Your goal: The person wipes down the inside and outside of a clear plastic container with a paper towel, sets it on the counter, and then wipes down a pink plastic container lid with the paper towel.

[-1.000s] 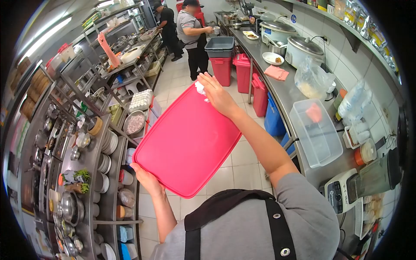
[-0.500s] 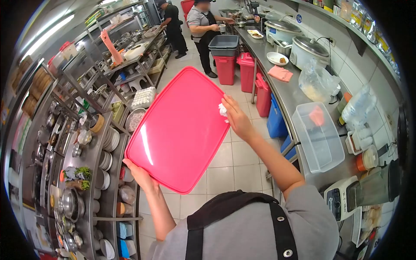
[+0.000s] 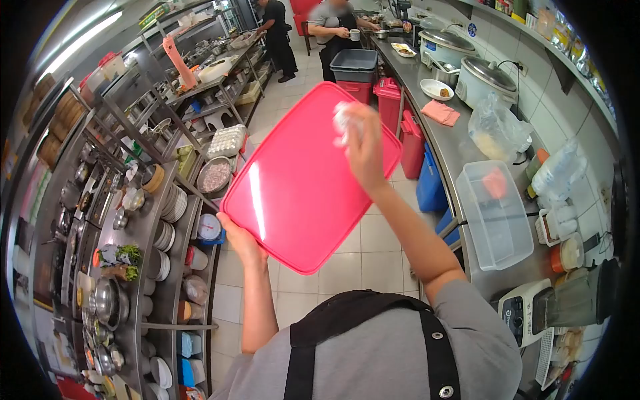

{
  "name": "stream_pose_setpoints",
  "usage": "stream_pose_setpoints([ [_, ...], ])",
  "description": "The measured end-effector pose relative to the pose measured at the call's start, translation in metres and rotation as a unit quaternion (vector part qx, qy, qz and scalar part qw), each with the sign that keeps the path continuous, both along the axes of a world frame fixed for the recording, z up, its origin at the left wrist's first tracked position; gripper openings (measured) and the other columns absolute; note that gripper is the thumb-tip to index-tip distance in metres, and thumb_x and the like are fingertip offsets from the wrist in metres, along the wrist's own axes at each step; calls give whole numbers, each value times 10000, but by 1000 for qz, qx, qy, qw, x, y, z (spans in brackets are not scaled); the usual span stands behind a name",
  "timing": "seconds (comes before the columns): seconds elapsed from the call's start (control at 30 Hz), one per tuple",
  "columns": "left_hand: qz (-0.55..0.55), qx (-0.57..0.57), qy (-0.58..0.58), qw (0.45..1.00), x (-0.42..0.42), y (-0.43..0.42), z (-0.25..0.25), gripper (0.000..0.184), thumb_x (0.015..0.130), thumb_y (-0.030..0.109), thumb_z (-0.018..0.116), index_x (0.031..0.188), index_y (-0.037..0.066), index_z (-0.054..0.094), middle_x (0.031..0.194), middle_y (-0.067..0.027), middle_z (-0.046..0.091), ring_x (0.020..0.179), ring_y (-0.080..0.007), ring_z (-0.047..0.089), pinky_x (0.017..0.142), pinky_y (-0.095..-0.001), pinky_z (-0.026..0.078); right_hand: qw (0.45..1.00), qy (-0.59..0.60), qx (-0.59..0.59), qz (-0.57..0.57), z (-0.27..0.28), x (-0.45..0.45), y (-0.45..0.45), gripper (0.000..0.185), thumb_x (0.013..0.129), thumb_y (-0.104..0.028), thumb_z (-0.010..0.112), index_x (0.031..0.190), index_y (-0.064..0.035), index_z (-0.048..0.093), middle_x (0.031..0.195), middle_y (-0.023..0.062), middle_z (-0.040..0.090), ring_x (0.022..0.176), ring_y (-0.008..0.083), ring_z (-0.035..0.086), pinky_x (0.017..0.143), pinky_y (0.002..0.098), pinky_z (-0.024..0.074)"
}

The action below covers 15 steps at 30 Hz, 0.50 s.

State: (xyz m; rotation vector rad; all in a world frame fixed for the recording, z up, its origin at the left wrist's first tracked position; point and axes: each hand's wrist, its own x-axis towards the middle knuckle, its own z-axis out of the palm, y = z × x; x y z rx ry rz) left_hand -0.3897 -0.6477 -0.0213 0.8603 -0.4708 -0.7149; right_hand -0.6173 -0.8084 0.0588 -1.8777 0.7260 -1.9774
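One pink lid [image 3: 300, 193] slants between the fingers of two hands. The left hand [image 3: 243, 241] grips its lower left edge, those fingers partly hidden behind it. The right hand [image 3: 363, 145], blurred, has its fingers closed on a white wad [image 3: 343, 121], the lid's upper part beneath them. Right of these fingers, a folded cloth [image 3: 440, 112] lies on the tabletop [image 3: 448, 143]; lower and farther right sits a clear tub [image 3: 490, 230].

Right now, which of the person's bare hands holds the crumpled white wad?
The right hand holds the crumpled white wad; the left hand holds the flat pinkish-red rectangular lid.
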Motion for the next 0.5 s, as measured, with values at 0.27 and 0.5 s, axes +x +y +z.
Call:
stream_pose_setpoints([
  [0.27,49,86,-102,990,-32,-16,0,614,1053,482,329,1174,-63,584,1094,-120,650,966,-183,623,864,-327,500,973,219,-37,65,-83,91,112,327,847,-10,566,1171,-35,597,1274,178,535,1233,367,469,1020,464,437],
  [0.5,76,4,-13,997,18,-1,26,623,1049,505,294,1302,-25,501,1261,-123,590,1107,-223,591,945,-337,483,969,210,-54,120,-81,16,17,476,857,47,447,1318,-39,531,1413,140,470,1314,344,435,1120,429,341],
])
